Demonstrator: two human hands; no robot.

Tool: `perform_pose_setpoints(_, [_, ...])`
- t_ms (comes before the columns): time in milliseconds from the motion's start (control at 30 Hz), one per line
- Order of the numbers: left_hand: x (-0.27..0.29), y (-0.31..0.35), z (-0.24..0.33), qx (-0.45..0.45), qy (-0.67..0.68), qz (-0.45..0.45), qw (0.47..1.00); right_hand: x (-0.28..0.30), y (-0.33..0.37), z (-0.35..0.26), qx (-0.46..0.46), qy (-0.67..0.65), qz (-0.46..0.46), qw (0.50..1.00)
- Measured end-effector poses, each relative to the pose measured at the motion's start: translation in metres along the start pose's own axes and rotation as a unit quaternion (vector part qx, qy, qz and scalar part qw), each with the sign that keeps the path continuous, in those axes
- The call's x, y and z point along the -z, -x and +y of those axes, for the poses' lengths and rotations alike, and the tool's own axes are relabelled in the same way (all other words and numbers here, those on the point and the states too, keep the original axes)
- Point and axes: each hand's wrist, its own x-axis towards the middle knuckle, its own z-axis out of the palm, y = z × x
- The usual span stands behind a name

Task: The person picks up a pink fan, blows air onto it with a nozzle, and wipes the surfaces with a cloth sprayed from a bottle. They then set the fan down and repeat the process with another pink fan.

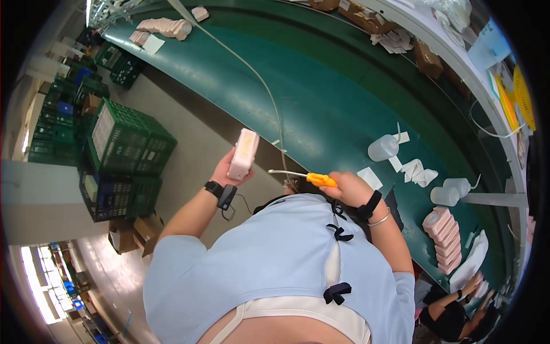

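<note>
1. The left hand (224,169) is raised over the floor to the left of the green conveyor belt (321,103), its fingers wrapped tight about the lower end of a pale pink rectangular case (243,153), which stands nearly upright with its top tilted a little to the right.
2. A black wrist strap (214,188) with a small black device (227,196) sits on the left wrist.
3. The right hand (350,188) is at the near edge of the belt, fingers curled shut round the orange handle of a tool (321,180) whose thin pale shaft points left toward the case; the tip stops just short of it, apart.
4. To the right on the belt stand two translucent squeeze bottles (384,148), with white paper scraps (417,172) between them.
5. Farther right and nearer, a stack of pink cases (444,239) lies on the belt.
6. On the floor at left stand green plastic crates (129,140).
7. At the lower right, another person's hands (475,286) are at work by the belt.
</note>
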Motion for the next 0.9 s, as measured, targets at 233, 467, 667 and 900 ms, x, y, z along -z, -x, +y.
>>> perform_pose_setpoints(233, [-0.045, -0.007, -0.006, -0.031, -0.15, 0.228, 0.961, -0.004, 0.0, 0.014, -0.047, 0.042, 0.035, 0.997])
perform_pose_setpoints(467, [-0.047, -0.029, -0.023, 0.029, 0.017, 0.073, 0.997, -0.013, 0.036, 0.021, -0.053, -0.085, 0.051, 0.994])
perform_pose_setpoints(667, [-0.069, -0.06, -0.039, 0.132, 0.108, 0.071, 0.983, -0.039, 0.091, 0.038, -0.05, -0.314, 0.114, 0.941])
perform_pose_setpoints(900, [-0.124, -0.081, -0.056, 0.04, -0.114, 0.005, 0.993, -0.107, 0.187, 0.064, -0.204, -0.463, 0.326, 0.798])
